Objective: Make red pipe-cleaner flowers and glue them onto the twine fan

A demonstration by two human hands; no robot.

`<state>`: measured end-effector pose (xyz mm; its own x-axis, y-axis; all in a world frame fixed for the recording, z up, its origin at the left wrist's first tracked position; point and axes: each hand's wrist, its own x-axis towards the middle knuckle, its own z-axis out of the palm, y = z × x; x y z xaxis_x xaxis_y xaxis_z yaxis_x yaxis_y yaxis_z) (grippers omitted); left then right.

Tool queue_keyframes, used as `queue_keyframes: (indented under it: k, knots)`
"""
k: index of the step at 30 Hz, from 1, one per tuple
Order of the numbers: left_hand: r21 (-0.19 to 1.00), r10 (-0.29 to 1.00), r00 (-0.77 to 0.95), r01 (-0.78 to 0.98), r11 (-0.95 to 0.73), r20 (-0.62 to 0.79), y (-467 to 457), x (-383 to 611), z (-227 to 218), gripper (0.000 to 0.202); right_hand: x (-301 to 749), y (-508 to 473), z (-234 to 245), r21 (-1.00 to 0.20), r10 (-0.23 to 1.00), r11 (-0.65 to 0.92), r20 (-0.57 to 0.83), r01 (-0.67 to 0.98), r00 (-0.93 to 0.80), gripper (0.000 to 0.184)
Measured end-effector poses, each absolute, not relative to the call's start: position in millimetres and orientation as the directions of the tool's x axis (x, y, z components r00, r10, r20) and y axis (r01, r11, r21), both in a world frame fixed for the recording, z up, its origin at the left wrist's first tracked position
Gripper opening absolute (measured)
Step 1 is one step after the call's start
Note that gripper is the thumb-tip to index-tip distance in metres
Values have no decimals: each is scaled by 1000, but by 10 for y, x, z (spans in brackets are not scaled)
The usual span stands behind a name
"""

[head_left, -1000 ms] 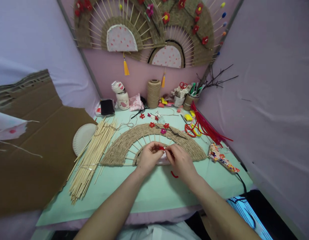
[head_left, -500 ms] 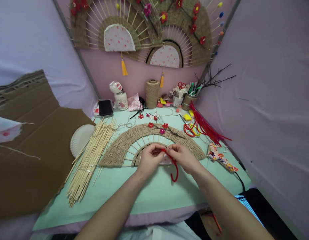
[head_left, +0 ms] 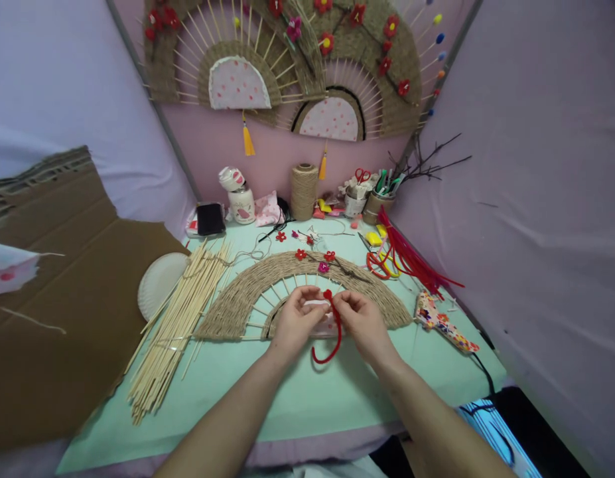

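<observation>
Hanging over the straight lower edge of the jute fan [head_left: 237,300], the red pipe cleaner [head_left: 336,330] is being pinched at its looped top by the left hand [head_left: 294,320] and right hand [head_left: 365,323], tail curling down toward the table [head_left: 297,398]. Bare green surface is running from the wrists to the near edge; skewers [head_left: 180,318] are lying well off left, a patterned glue gun [head_left: 444,326] sitting near the right edge.

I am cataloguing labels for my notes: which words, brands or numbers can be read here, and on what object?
No readable text.
The white mug bears only blurred pink marks; the flower-patterned tool only its pattern; the red pipe cleaner carries none.
</observation>
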<state>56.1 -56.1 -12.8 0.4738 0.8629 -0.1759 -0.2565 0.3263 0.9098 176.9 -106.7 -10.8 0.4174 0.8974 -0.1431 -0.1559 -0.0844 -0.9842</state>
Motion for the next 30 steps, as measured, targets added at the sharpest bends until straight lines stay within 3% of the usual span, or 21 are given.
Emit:
queue_keyframes:
  k: [4,8,16,20,30]
  knots:
    - [755,722,620,-303,582,-307,-583,570,-132,30,1694,-1056,-142,-987,853,15,97,163,512,18]
    - [663,661,685,-344,665,-307,-584,571,-155,31,1699,-1067,-166,-910,852,51,255,412,456,15]
    - [757,758,577,-336,560,-305,-567,602,-189,30,1767,-1099,-194,-695,859,83,414,714,303,12]
    - [778,770,561,-322,540,-302,-587,610,-196,27,1783,-1098,-213,-642,874,85,415,762,252,10]
    - [732,693,663,-319,603,-282,-561,601,-167,25,1824,-1110,-186,-711,883,142,405,689,236,13]
